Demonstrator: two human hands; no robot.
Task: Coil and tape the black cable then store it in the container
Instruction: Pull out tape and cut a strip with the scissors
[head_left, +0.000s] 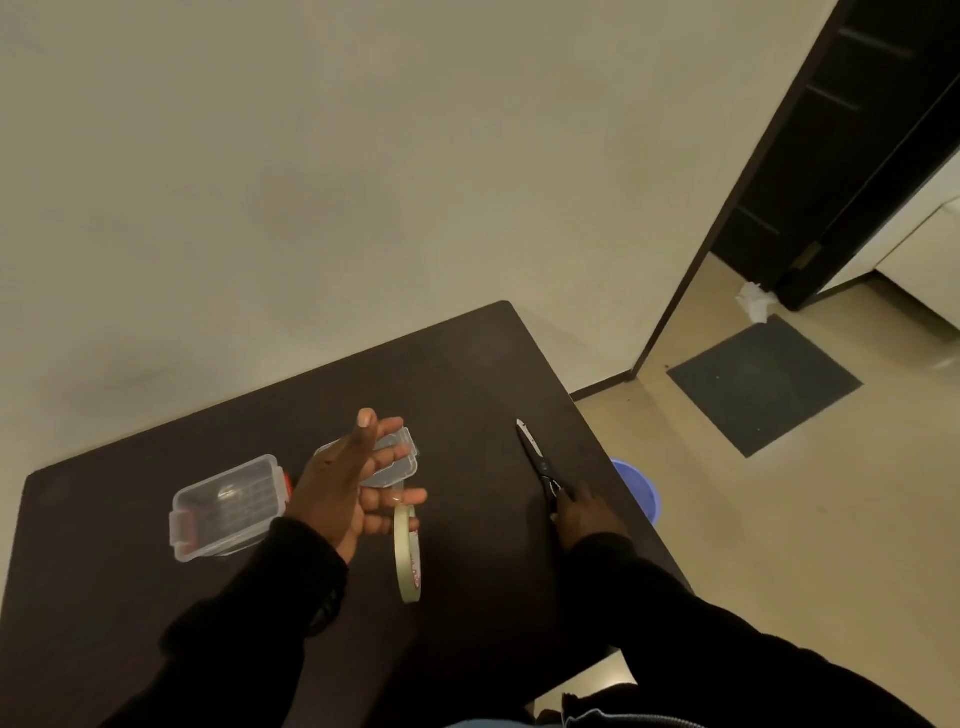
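A clear plastic container (228, 506) with red clasps sits open on the dark table (467, 374), left of my hands. Its clear lid (402, 457) lies behind my left hand. My left hand (348, 483) is raised above the table with its fingers spread, and a roll of cream tape (408, 556) hangs edge-on from its lowest fingertips. My right hand (584, 514) rests on the table near the right edge, gripping the handles of black scissors (535, 457) whose closed blades point away from me. I see no black cable.
The table stands against a plain wall. On the floor to the right are a blue bucket (641, 493) just beside the table edge, a dark mat (763, 384), crumpled white paper (753, 304) and an open dark door (841, 156).
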